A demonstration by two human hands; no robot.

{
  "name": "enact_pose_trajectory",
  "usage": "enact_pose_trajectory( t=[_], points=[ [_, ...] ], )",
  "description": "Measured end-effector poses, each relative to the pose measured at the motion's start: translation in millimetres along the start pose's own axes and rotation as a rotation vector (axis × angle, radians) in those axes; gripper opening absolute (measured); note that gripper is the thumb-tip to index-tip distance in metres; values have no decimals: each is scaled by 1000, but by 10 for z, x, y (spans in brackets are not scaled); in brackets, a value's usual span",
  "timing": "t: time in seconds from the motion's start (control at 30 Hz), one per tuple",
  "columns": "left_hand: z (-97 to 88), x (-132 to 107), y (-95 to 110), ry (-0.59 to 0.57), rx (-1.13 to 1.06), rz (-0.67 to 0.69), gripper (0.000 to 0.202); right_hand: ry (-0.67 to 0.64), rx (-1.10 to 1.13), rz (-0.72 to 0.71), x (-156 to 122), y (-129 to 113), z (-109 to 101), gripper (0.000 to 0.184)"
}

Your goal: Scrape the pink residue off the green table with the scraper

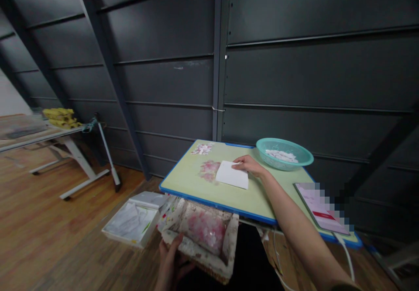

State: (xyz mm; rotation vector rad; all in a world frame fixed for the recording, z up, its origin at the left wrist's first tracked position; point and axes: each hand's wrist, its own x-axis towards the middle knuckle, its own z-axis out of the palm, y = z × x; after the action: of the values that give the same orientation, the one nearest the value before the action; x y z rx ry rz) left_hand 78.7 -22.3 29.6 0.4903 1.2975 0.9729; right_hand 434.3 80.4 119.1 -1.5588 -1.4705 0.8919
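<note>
My right hand [249, 165] reaches out over a small green table with a blue rim [183, 190] and pinches the far edge of a white card [232, 174] lying flat on it. Just left of the card sits a heap of pink and white scraps [208, 170], with a smaller heap [202, 149] further back. My left hand [172, 262] grips the near edge of a worn cardboard box [229, 243] held below the table's front edge; pink scraps [205, 230] lie inside it.
A teal basket [284, 152] holding white bits stands at the table's back right. A tablet [322, 210] with a cable lies at the right edge. A white box [135, 221] rests on the wooden floor to the left. A folding table [49, 136] with yellow items stands far left.
</note>
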Motion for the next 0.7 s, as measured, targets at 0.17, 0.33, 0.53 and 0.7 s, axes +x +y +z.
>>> enact_pose_trajectory(
  t=[0.17, 0.33, 0.53, 0.7],
  points=[
    [17, -71, 42, -33, 28, 1, 59, 30, -10, 28, 7, 6, 4, 38],
    [28, -85, 60, -38, 39, -10, 59, -66, 28, 10, 5, -5, 72, 36],
    [15, -10, 15, 11, 24, -5, 67, -36, 42, 65, -15, -21, 50, 37],
    [3, 13, -7, 6, 19, -2, 67, -61, 38, 37, -6, 1, 48, 36]
  ],
)
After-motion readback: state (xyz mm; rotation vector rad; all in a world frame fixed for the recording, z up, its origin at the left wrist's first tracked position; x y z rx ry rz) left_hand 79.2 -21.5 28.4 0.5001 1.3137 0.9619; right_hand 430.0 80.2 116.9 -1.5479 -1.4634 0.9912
